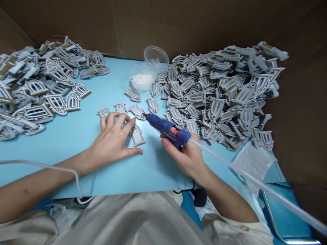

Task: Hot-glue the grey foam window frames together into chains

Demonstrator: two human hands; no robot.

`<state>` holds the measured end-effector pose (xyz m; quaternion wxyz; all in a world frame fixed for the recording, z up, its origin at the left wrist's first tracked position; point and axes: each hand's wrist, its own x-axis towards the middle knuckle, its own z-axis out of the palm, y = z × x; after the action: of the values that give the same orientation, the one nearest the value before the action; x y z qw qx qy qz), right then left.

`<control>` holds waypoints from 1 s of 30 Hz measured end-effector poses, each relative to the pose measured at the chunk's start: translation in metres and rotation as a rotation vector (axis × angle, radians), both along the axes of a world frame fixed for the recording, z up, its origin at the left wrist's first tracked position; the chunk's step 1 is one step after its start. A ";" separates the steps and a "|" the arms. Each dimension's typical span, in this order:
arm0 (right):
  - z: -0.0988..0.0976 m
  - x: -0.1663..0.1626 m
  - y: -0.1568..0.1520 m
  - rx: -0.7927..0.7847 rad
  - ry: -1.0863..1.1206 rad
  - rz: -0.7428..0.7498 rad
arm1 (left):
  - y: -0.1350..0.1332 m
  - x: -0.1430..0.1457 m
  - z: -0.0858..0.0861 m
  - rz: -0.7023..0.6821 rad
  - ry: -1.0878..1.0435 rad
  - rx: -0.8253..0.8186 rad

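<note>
My right hand point(187, 156) is wrapped round a blue glue gun point(167, 128) with an orange trigger. Its nozzle points left toward a small arched window-shaped piece point(138, 136) on the light blue table point(107, 170). A long clear glue stick point(255, 183) sticks out of the gun's back toward the lower right. My left hand point(113, 141) lies flat with fingers spread, fingertips touching that piece and the ones near it. Several more small window pieces point(136, 110) lie in a loose row just beyond my fingers.
A big heap of grey window pieces point(219, 95) fills the right side; another heap point(38, 85) fills the left. A clear plastic cup point(156, 56) and a bowl of white stuff point(142, 81) stand at the back. Cardboard walls surround the table. A white cable point(51, 167) crosses my left arm.
</note>
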<state>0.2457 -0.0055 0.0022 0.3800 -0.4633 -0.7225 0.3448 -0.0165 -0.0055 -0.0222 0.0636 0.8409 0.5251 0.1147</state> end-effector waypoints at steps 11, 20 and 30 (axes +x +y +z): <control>0.001 -0.005 -0.009 0.008 -0.236 0.176 | 0.002 -0.010 -0.012 -0.063 -0.208 0.058; -0.020 -0.013 -0.005 -0.079 -0.281 0.182 | 0.003 -0.007 -0.013 0.036 -0.184 0.055; -0.018 -0.018 -0.006 -0.098 -0.312 0.171 | 0.004 -0.005 -0.012 0.077 -0.184 -0.003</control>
<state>0.2279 -0.0115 -0.0157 0.2096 -0.4661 -0.7917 0.3347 -0.0217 -0.0017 -0.0339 0.1083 0.8060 0.5490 0.1929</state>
